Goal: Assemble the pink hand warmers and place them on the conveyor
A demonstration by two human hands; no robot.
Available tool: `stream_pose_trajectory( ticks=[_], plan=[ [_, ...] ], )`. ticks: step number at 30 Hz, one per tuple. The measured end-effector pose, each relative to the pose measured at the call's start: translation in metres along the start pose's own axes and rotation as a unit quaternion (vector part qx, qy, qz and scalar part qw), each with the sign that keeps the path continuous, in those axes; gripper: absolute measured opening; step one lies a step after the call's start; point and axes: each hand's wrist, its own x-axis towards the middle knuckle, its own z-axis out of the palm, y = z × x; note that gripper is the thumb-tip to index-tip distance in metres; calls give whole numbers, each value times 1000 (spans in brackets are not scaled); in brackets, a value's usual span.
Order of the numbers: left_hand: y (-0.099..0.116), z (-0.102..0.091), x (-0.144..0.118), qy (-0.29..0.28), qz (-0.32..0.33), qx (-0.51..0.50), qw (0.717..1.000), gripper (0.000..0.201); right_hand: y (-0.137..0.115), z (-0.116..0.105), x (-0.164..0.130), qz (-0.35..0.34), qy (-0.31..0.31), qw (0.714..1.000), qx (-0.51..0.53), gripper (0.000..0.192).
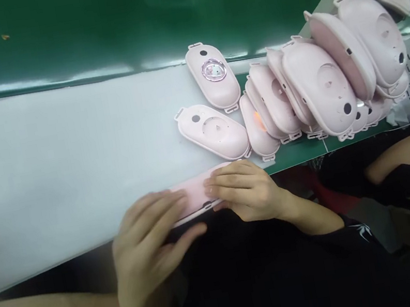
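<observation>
Fingers of both hands are lying flat, pressing a pink shell (196, 199) at the table's (53, 163) near edge: left hand (148, 247) is steadying it, right hand (246, 191) is covering the other end. More shells (319, 84) are piling nearby w/ one finished unit (212, 75).

White bench top (53, 163) lies open leftward; stacked pink shells (319, 82) block the right, seemingly packed tight.

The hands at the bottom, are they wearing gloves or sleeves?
No gloves. The left hand and right hand are bare, with no rings or watch showing. The left forearm is uncovered. The right arm runs into a short black sleeve that has a small white mark on it.
</observation>
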Motion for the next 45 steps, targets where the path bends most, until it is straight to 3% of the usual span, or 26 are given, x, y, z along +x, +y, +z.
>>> stream_pose_trajectory(
  ticks=[4,7,9,12,14,17,23,26,32,38,42,45],
  plan=[
    [-5,2,-3,21,67,67,995,47,-2,10,0,17,1,1000,-17,12],
    [-12,13,-10,73,62,74,993,46,-4,13,0,25,4,999,-25,10],
    [-17,14,-12,59,56,71,994,45,-3,8,1,16,-26,999,-31,10],
    [-21,9,-9,8,59,37,998,40,-1,-2,4,21,-104,993,-50,16],
    [-22,6,-4,27,64,3,998,40,-3,-5,8,36,-132,987,-89,23],
    [-25,3,-1,68,33,-21,997,45,-12,1,17,29,-115,983,-140,27],
    [-45,-4,-14,52,5,-115,992,36,-35,13,34,21,-141,971,-192,25],
    [-50,-7,-17,22,11,-162,986,39,-43,13,41,6,-153,967,-205,15],
    [-30,4,-11,71,-1,-144,987,40,-42,14,44,23,-193,960,-203,12],
    [-22,18,-16,114,-25,-112,987,51,-24,16,47,5,-165,971,-174,11],
    [-28,7,-17,84,-21,-79,993,54,-11,0,51,-16,-186,973,-138,12],
    [-16,-7,-3,34,15,0,999,36,-7,-10,35,29,-178,979,-96,18]
  ],
)
